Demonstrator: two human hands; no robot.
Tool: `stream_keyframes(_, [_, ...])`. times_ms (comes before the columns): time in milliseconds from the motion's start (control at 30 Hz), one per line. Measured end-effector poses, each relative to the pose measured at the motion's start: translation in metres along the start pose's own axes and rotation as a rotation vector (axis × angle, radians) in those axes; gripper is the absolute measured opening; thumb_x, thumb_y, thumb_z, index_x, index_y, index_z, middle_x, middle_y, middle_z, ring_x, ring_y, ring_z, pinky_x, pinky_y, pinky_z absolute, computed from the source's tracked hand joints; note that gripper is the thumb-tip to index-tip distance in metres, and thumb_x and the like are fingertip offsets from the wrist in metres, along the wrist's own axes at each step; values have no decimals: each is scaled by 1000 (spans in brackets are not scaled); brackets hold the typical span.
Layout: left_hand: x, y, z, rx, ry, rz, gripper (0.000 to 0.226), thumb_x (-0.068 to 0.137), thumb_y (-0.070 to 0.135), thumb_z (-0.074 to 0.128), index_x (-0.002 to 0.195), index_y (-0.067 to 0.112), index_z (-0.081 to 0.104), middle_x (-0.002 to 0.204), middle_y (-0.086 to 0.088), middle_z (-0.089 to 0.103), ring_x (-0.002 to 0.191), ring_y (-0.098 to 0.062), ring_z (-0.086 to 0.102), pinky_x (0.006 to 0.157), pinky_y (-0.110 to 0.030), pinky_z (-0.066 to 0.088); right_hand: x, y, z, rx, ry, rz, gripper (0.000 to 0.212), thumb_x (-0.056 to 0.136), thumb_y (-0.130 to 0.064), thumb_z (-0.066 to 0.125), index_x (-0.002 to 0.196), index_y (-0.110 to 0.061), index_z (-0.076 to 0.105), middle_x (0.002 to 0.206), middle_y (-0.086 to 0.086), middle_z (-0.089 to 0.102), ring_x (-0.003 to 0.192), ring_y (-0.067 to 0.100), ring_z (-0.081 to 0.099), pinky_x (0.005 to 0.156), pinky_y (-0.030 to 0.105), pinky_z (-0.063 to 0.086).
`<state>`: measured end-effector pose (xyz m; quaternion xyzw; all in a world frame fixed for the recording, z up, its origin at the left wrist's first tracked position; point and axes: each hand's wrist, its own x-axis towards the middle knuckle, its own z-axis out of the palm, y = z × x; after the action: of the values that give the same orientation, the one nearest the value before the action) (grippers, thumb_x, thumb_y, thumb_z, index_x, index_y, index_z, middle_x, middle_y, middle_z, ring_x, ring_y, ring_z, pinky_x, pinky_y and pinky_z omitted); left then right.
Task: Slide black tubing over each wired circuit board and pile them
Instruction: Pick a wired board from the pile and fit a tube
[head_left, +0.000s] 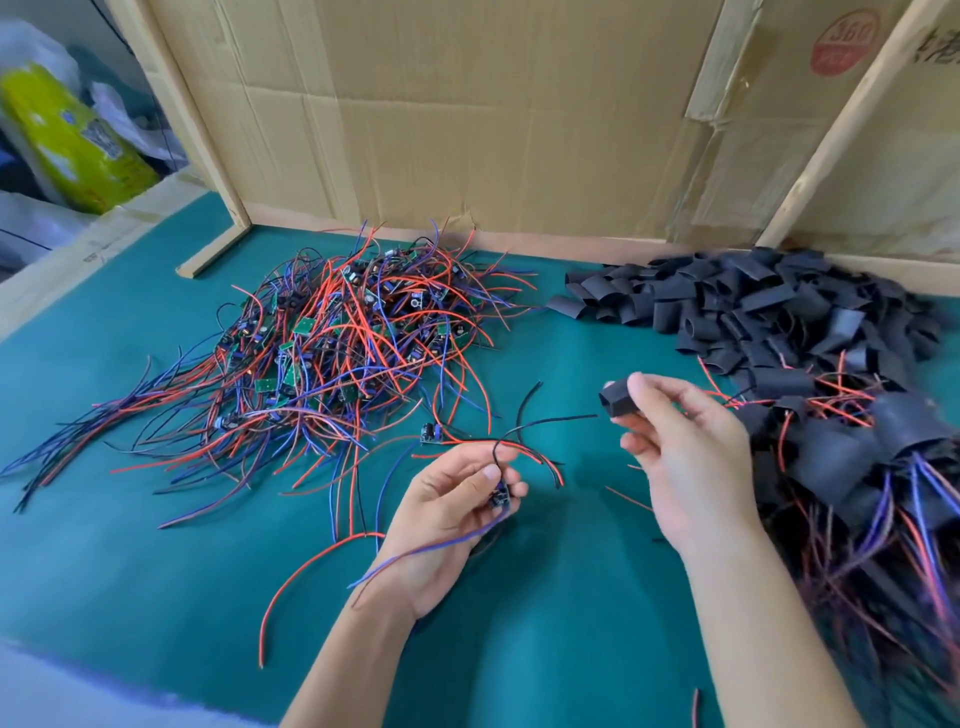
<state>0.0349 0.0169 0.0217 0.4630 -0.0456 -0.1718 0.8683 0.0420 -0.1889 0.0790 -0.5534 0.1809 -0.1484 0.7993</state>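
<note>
From the head camera we see our left hand (457, 512) pinching a small wired circuit board (500, 497) between thumb and curled fingers, its black, red and blue leads arching up and trailing down across the wrist. Our right hand (685, 457), raised just to the right of the left and apart from it, grips a short piece of black flattened tubing (615, 399) between thumb and fingertips, its open end facing left toward the board; tube and board do not touch. Beyond the left hand lies a large tangle of green circuit boards with red, blue and black wires (343, 332), with one loose board (430, 433) just above the left fingers. Beyond the right hand sits a heap of cut black tubing pieces (753, 301), and to the right of that hand lies a pile of boards already sleeved in black tubing (883, 467). Everything rests on a teal mat (156, 545) backed by a brown cardboard wall (467, 130).
</note>
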Motion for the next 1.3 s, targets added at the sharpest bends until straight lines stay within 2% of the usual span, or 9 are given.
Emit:
stream_keyframes(200, [-2, -1, 3, 12, 37, 17, 19, 91, 9, 61, 97, 15, 78, 88, -8, 67, 83, -18, 68, 82, -26, 56, -8, 3, 8, 136, -105, 166, 16, 93, -17, 72, 77, -20, 74, 91, 9, 79, 66, 11, 69, 57, 19, 54])
stream_keyframes(333, [-2, -1, 6, 29, 55, 22, 17, 90, 12, 63, 97, 16, 78, 87, -8, 67, 82, -19, 68, 82, -26, 57, -10, -1, 9, 222, -221, 233, 11, 81, -24, 75, 72, -23, 79, 96, 11, 79, 68, 11, 70, 57, 20, 55])
stream_keyframes(433, [-2, -2, 6, 35, 66, 41, 18, 91, 11, 62, 97, 15, 78, 87, -9, 67, 81, -19, 67, 82, -26, 57, -12, -1, 10, 220, -266, 230, 5, 77, -24, 76, 79, -20, 77, 98, 13, 78, 68, 13, 70, 57, 21, 55])
stream_keyframes(500, [-2, -3, 6, 51, 76, 49, 17, 92, 9, 63, 97, 13, 78, 87, -10, 67, 81, -20, 67, 81, -25, 57, -15, 3, 13, 182, -261, 218, 14, 74, -25, 77, 84, -17, 73, 96, 13, 78, 68, 13, 70, 58, 20, 56])
stream_keyframes(633, [-2, -5, 6, 75, 99, 52, 11, 88, 8, 70, 93, 10, 79, 85, -12, 70, 79, -21, 69, 77, -26, 57, -21, 12, 25, 267, -195, 207, 8, 73, -27, 78, 78, -21, 76, 91, 9, 78, 69, 12, 71, 61, 20, 57])
stream_keyframes(800, [-2, -5, 7, 73, 131, 53, 10, 85, 10, 69, 89, 9, 78, 83, -13, 70, 76, -20, 69, 74, -25, 55, -30, 27, 38, 325, -157, 265, 21, 75, -28, 81, 91, -16, 75, 84, 2, 76, 70, 8, 70, 63, 18, 56])
stream_keyframes(933, [-3, -5, 9, 63, 148, 59, 9, 83, 9, 70, 83, 13, 78, 81, -12, 69, 73, -20, 68, 72, -24, 55, -32, 32, 40, 158, -210, 244, 11, 73, -30, 81, 77, -19, 83, 84, 0, 76, 70, 7, 66, 60, 15, 51])
stream_keyframes(1133, [-3, -5, 12, 79, 200, 94, 13, 79, 7, 73, 90, 7, 66, 78, -18, 64, 69, -20, 64, 67, -25, 51, -30, 35, 36, -187, -222, 21, 11, 84, -7, 82, 94, -10, 78, 80, 5, 80, 68, 7, 70, 61, 12, 49])
stream_keyframes(1300, [-5, -2, 10, 48, 103, 20, 31, 83, 8, 70, 112, 1, 64, 98, -19, 72, 88, -26, 72, 81, -30, 59, -26, 33, 32, -97, -160, -1, 8, 86, -3, 79, 89, -10, 78, 80, 7, 79, 69, 11, 70, 61, 16, 51])
